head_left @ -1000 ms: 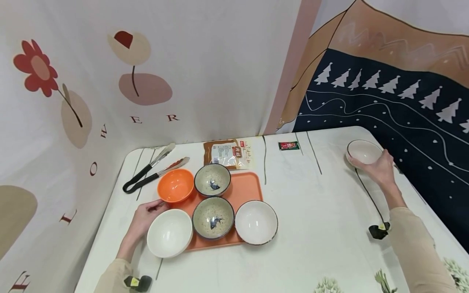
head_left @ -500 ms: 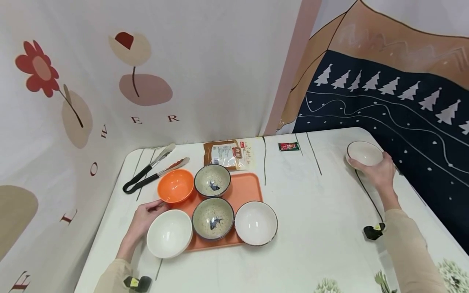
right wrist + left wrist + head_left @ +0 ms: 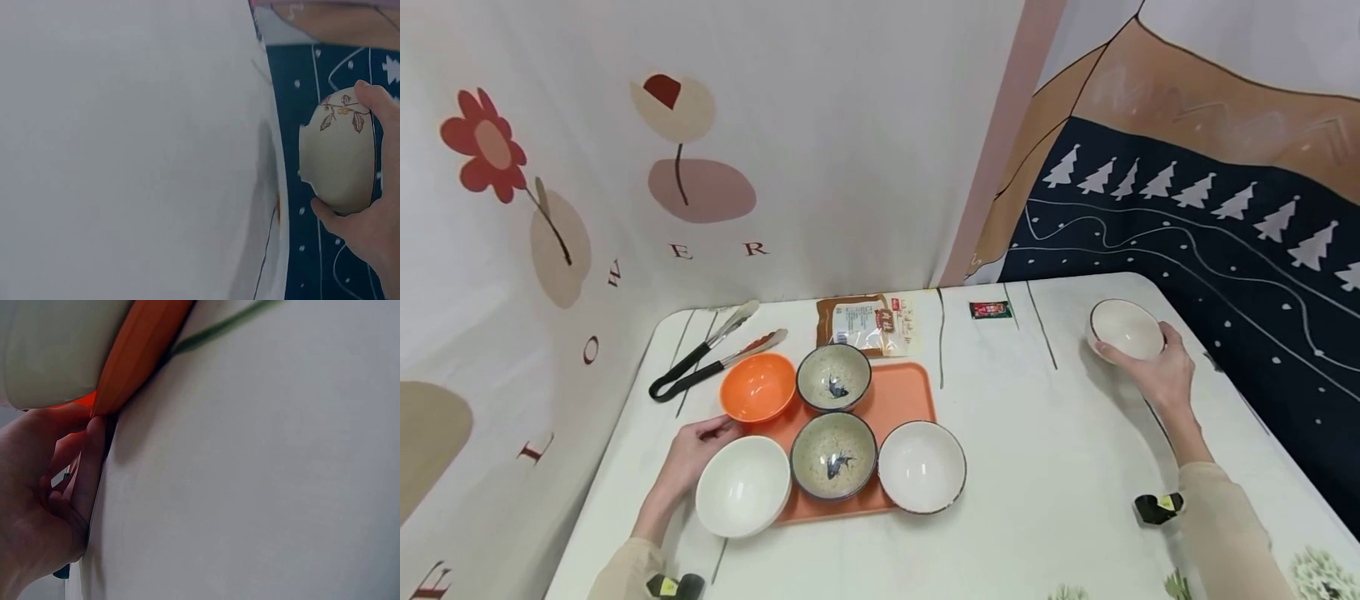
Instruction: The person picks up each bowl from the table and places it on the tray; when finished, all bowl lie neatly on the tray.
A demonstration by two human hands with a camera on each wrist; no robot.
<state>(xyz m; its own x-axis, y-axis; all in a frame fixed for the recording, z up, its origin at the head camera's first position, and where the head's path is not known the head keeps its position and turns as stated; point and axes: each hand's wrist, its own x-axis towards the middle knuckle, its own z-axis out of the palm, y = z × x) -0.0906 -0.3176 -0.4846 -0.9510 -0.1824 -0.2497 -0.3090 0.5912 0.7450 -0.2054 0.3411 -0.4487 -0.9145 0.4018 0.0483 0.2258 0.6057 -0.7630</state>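
Note:
My right hand grips a small white bowl by its sides, near the table's far right corner. In the right wrist view, this bowl is off the tabletop and shows a painted leafy sprig. My left hand pinches the left edge of an orange tray; the left wrist view has fingers at the tray's rim. On the tray are an orange bowl, two fish-patterned bowls, a white bowl and a brown-rimmed white bowl, the last two overhanging its edges.
Black-handled tongs lie at the back left. Behind the tray is a brown and clear food packet, and farther right a small green and red packet. Printed curtains stand behind the table.
My right hand has lifted the small white bowl off the table and moved it slightly left. The left hand stays at the tray edge. The camera view has tilted slightly.

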